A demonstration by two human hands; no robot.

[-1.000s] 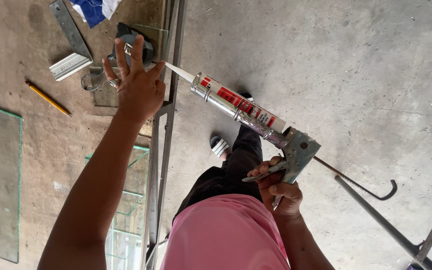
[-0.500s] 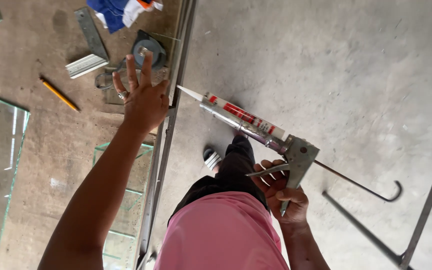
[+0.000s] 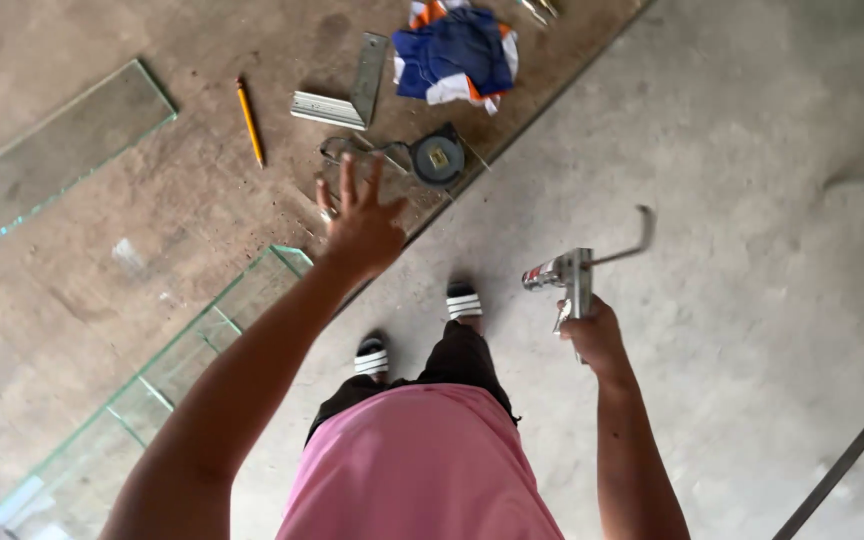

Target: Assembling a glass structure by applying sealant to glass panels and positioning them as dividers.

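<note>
The right hand (image 3: 592, 335) is wrapped around the handle of a caulking gun (image 3: 570, 278), holding it low beside the right hip above the concrete floor (image 3: 752, 200); the gun's hooked rod sticks up and to the right. The left hand (image 3: 360, 228) is raised with fingers spread wide and holds nothing, hovering over a tape measure (image 3: 437, 158) and a metal square (image 3: 352, 95). A pencil (image 3: 250, 122) lies left of the square, a blue and orange cloth (image 3: 457, 52) beyond it. Glass panes (image 3: 52, 155) lie at left. Two sandalled feet (image 3: 417, 330) stand on the floor below.
</note>
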